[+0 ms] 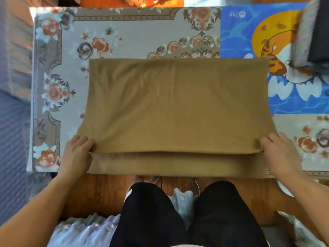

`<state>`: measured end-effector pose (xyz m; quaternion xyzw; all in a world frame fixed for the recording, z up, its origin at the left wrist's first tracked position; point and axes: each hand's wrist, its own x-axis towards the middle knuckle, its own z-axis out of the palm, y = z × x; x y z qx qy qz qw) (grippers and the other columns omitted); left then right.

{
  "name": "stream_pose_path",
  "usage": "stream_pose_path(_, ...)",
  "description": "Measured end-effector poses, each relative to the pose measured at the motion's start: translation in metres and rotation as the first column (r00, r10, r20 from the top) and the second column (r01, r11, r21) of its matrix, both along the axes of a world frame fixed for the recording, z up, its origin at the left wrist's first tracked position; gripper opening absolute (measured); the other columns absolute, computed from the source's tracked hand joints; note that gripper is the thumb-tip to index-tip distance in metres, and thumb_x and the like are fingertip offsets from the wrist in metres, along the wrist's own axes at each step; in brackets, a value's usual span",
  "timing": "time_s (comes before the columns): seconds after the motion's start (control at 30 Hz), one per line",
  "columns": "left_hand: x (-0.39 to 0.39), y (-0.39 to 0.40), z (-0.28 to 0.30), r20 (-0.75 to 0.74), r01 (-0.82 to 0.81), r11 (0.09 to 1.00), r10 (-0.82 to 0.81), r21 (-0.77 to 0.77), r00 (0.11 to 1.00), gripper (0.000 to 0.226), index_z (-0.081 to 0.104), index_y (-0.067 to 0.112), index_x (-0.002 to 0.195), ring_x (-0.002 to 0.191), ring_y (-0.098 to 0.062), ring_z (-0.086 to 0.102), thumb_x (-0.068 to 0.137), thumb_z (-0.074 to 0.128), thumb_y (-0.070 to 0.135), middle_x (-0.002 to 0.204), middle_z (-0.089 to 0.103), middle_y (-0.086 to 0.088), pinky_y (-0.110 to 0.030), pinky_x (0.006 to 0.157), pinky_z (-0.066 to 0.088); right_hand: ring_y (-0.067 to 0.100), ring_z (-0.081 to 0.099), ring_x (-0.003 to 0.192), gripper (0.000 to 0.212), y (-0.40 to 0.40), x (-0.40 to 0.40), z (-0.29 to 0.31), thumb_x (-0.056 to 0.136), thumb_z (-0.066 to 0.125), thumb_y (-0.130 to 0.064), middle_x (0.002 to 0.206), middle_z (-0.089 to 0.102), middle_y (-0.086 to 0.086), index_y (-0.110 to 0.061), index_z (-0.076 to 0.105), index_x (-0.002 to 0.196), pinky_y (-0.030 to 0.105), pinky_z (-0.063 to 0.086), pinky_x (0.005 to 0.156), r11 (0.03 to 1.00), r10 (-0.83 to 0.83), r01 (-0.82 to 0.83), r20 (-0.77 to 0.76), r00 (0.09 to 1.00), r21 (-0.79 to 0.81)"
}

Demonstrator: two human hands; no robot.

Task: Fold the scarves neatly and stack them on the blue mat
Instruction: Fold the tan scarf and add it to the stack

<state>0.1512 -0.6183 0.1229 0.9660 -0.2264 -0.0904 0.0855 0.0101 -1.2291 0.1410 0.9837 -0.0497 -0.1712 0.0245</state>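
A tan scarf [178, 104] lies spread across the table, doubled over, with its upper layer ending a little short of the lower layer at the near edge. My left hand [78, 154] pinches the upper layer's near left corner. At the near right corner my right hand [279, 150] pinches the same layer. The blue mat [240, 36], printed with a yellow and orange cartoon figure, lies at the far right of the table, and the scarf's right end overlaps it. On the mat's far right corner sits a folded stack of grey and dark scarves [313, 32].
A floral tablecloth [124, 36] covers the table. My legs in black trousers [178, 216] show below the near table edge, over a wooden floor. Pale cloth [85, 230] lies at the lower left by my knees.
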Motion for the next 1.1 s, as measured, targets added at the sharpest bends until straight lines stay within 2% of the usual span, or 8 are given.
stream_pose_path(0.1, -0.020, 0.002, -0.012, -0.227, 0.101, 0.961, -0.041, 0.258, 0.973, 0.035, 0.057, 0.015, 0.083, 0.076, -0.028, 0.042, 0.056, 0.058, -0.007, 0.081, 0.049, -0.005, -0.040, 0.061, 0.035, 0.032, 0.054, 0.082, 0.028, 0.014, -0.004, -0.005, 0.067, 0.076, 0.002, 0.083, 0.059, 0.007, -0.016, 0.060, 0.079, 0.042, 0.045, 0.070, 0.988, 0.036, -0.069, -0.220, 0.975, -0.140)
stream_pose_path(0.2, 0.002, -0.013, -0.019, -0.448, 0.212, 0.820, 0.060, 0.532, 0.892, 0.046, 0.055, 0.027, 0.120, 0.114, -0.029, 0.047, 0.075, 0.062, 0.019, 0.119, 0.051, -0.004, -0.042, 0.093, 0.040, 0.020, 0.055, 0.108, 0.019, 0.024, 0.018, -0.013, 0.090, 0.054, -0.013, 0.112, 0.062, -0.004, -0.031, 0.057, 0.096, 0.036, 0.043, 0.095, 0.976, -0.005, -0.144, -0.683, 0.731, -0.162)
stream_pose_path(0.27, 0.039, -0.031, -0.019, -0.403, 0.195, 0.823, 0.045, 0.534, 0.914, 0.047, 0.055, 0.023, 0.128, 0.120, -0.032, 0.046, 0.081, 0.058, 0.025, 0.125, 0.051, -0.007, -0.046, 0.100, 0.041, 0.021, 0.059, 0.108, 0.026, 0.030, 0.054, -0.016, 0.094, 0.047, -0.013, 0.120, 0.064, 0.000, -0.028, 0.063, 0.109, 0.035, 0.048, 0.094, 0.995, -0.030, -0.062, -0.805, 0.593, -0.083)
stream_pose_path(0.33, 0.092, -0.054, -0.023, -0.287, 0.088, 0.879, 0.058, 0.468, 0.956, 0.051, 0.055, 0.016, 0.133, 0.120, -0.038, 0.047, 0.082, 0.060, 0.022, 0.129, 0.051, -0.014, -0.052, 0.098, 0.044, 0.026, 0.062, 0.105, 0.032, 0.031, 0.108, -0.021, 0.094, 0.045, -0.011, 0.121, 0.064, 0.007, -0.024, 0.064, 0.115, 0.035, 0.052, 0.086, 0.998, -0.069, 0.053, -0.730, 0.680, -0.046)
stream_pose_path(0.47, 0.207, -0.111, -0.046, -0.161, -0.060, 0.965, 0.104, 0.257, 0.981, 0.064, 0.039, 0.014, 0.150, 0.133, -0.044, 0.042, 0.088, 0.055, 0.016, 0.149, 0.040, -0.017, -0.059, 0.106, 0.041, 0.035, 0.049, 0.113, 0.032, 0.020, 0.237, -0.035, 0.090, 0.052, -0.005, 0.119, 0.055, 0.014, -0.013, 0.059, 0.120, 0.039, 0.045, 0.087, 0.998, -0.063, 0.066, -0.216, 0.974, 0.008)
stream_pose_path(0.67, 0.298, -0.139, -0.076, -0.184, 0.021, 0.937, 0.047, 0.347, 0.982, 0.059, 0.037, 0.025, 0.146, 0.121, -0.039, 0.052, 0.092, 0.060, 0.035, 0.142, 0.046, -0.013, -0.054, 0.100, 0.044, 0.040, 0.041, 0.131, 0.062, -0.016, 0.330, -0.073, 0.094, 0.066, -0.036, 0.144, 0.043, 0.016, -0.017, 0.039, 0.147, 0.045, 0.037, 0.105, 0.997, -0.061, 0.072, -0.273, 0.960, 0.029)
stream_pose_path(0.87, 0.334, -0.130, -0.070, -0.357, 0.013, 0.899, 0.160, 0.439, 0.920, 0.026, 0.061, 0.024, 0.111, 0.096, -0.023, 0.056, 0.089, 0.071, 0.031, 0.111, 0.066, -0.004, -0.043, 0.092, 0.050, 0.022, 0.046, 0.082, 0.034, -0.035, 0.343, -0.069, 0.092, 0.070, -0.039, 0.087, 0.056, -0.001, -0.028, 0.044, 0.074, 0.030, 0.033, 0.059, 1.000, -0.014, 0.012, -0.458, 0.889, -0.009)
stream_pose_path(1.1, 0.383, -0.150, -0.053, 0.066, -0.273, 0.861, 0.272, 0.429, 0.960, 0.024, 0.072, 0.026, 0.115, 0.116, -0.041, 0.049, 0.094, 0.062, 0.033, 0.118, 0.056, -0.017, -0.049, 0.093, 0.041, 0.034, 0.057, 0.104, 0.015, -0.052, 0.387, -0.065, 0.096, 0.063, -0.034, 0.115, 0.065, 0.014, -0.021, 0.057, 0.102, 0.035, 0.042, 0.074, 0.992, -0.127, 0.123, -0.148, 0.981, -0.038)
